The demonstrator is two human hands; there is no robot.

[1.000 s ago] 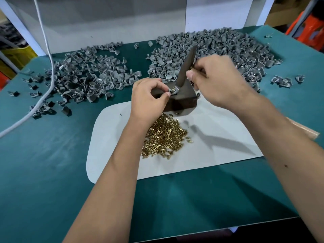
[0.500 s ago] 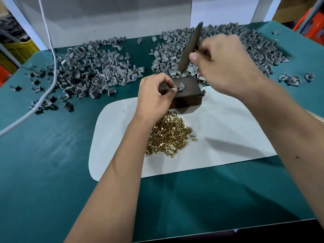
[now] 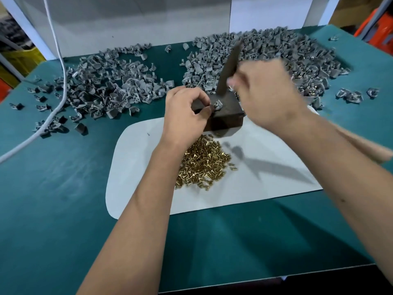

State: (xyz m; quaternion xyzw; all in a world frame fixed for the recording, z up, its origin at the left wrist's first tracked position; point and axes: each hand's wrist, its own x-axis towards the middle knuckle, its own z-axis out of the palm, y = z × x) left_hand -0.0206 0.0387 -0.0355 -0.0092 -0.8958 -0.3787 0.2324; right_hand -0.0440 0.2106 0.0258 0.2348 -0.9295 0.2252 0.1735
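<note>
Down from its raised position half a second ago: long dark flat metal bar, clenched in the blurred right hand, lower end at the dark rectangular block. Pinched atop that block by the left hand, as before: small grey plastic clip.

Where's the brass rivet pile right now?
Head view, centre: the brass rivet pile lies on the white mat, just nearer than the dark block.
</note>
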